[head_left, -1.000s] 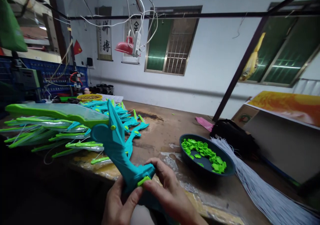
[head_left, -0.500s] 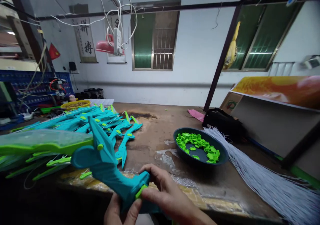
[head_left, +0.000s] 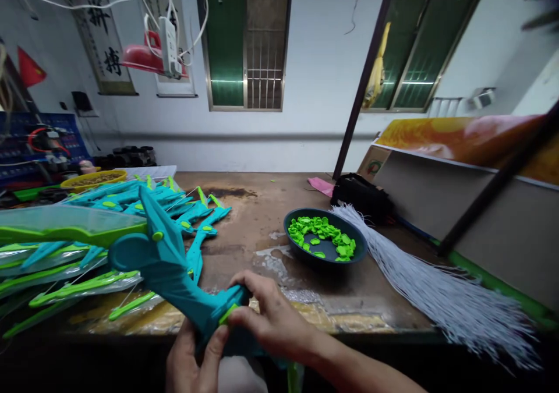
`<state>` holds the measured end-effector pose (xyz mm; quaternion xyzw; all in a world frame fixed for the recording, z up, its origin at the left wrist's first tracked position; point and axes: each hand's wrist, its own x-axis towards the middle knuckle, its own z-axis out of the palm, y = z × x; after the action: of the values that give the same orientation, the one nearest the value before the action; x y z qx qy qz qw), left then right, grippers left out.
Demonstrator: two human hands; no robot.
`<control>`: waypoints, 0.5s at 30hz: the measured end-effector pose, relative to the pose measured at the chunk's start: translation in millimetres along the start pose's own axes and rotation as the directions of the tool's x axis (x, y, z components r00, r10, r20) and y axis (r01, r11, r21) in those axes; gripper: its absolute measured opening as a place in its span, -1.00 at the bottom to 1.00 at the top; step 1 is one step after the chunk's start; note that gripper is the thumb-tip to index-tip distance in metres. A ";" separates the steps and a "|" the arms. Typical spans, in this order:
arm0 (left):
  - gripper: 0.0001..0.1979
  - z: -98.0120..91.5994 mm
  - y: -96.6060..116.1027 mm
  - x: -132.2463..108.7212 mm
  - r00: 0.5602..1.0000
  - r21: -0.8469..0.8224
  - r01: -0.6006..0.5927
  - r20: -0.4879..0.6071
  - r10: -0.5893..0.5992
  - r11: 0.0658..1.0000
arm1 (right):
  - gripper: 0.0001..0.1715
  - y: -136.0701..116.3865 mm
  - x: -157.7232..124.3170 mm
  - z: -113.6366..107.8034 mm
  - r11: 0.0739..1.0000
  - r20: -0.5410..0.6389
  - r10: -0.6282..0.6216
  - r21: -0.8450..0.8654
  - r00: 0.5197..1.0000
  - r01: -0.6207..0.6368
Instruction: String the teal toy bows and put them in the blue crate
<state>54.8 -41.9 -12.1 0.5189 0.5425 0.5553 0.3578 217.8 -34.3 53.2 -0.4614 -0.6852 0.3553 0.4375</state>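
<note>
I hold a teal plastic toy bow (head_left: 174, 276) with a lime-and-clear limb (head_left: 70, 227) reaching left, low in front of me at the table's near edge. My left hand (head_left: 192, 361) grips its teal body from below, thumb up against it. My right hand (head_left: 271, 317) pinches a small lime green clip (head_left: 227, 314) seated on the bow's handle end. A dark bowl (head_left: 325, 258) of lime green clips stands on the table to the right of my hands.
Several finished teal and green bows (head_left: 131, 206) lie heaped on the wooden table (head_left: 262, 218) at left. A thick bundle of white strings (head_left: 437, 288) fans out at right, beside a black bag (head_left: 360, 198). A yellow bowl (head_left: 94, 179) sits far left.
The view has swung right and down, so the bow, my hands and the bowl sit further left in frame. My grip on the bow and the green clip is unchanged.
</note>
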 end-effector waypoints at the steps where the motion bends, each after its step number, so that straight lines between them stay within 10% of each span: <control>1: -0.53 3.4 -1.0 2.5 1.000 -0.016 0.001 0.015 -0.001 1.000 | -0.83 2.0 0.2 -1.4 1.000 -0.012 -0.001 -0.002 1.000 0.001; 4: -0.47 13.6 -3.0 10.3 0.983 -0.191 0.132 0.148 -0.105 0.973 | -0.80 8.1 1.6 -7.1 0.999 -0.040 0.034 -0.001 0.999 -0.034; 9: -0.43 23.5 0.7 19.7 0.800 -0.413 0.546 0.516 -0.307 0.729 | -0.76 20.2 12.9 -19.7 0.977 0.074 0.164 0.121 0.984 -0.173; 15: -0.43 27.0 6.8 16.1 0.801 -0.440 0.573 0.477 -0.361 0.691 | -0.81 25.6 31.3 -31.1 0.971 0.217 0.226 0.026 0.950 -0.237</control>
<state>78.6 -21.2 -5.8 0.3213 0.3954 0.4754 0.7173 248.9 6.0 50.2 -0.4865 -0.6597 0.4690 0.3288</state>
